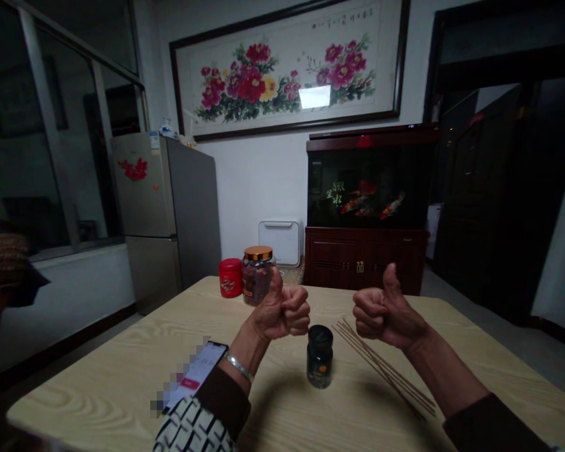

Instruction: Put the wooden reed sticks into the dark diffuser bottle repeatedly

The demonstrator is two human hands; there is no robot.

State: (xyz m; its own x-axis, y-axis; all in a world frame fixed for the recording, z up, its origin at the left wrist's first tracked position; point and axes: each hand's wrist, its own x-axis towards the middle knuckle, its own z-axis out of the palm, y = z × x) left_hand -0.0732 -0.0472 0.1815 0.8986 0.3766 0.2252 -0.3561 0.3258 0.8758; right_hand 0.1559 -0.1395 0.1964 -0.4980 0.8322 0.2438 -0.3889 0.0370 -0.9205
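Two hands: my left hand (280, 312) and my right hand (387, 316) are closed in fists with thumbs up, raised above the table and holding nothing.

Between my hands: a small dark glass jar (319, 356) with a black lid stands upright, touching neither hand.

Below my right hand: thin wooden skewers (381, 364) lie in a loose fan on the pale wood-grain table (98, 392).

Beyond my left hand: a clear jar with a gold lid (257, 274) stands just beside a red tin (230, 277).

Left of my left forearm: a smartphone (195, 375) lies on the table, touching my patterned sleeve (193, 427).

On my left wrist: a silver bangle (239, 368).

Far ahead of my hands: a framed peony painting (249, 81) hangs above a fish tank (367, 188).

Writing: the phone screen is pixelated apart from a red button; the dark jar's label, the red tin's markings and the painting's calligraphy are too small to read.
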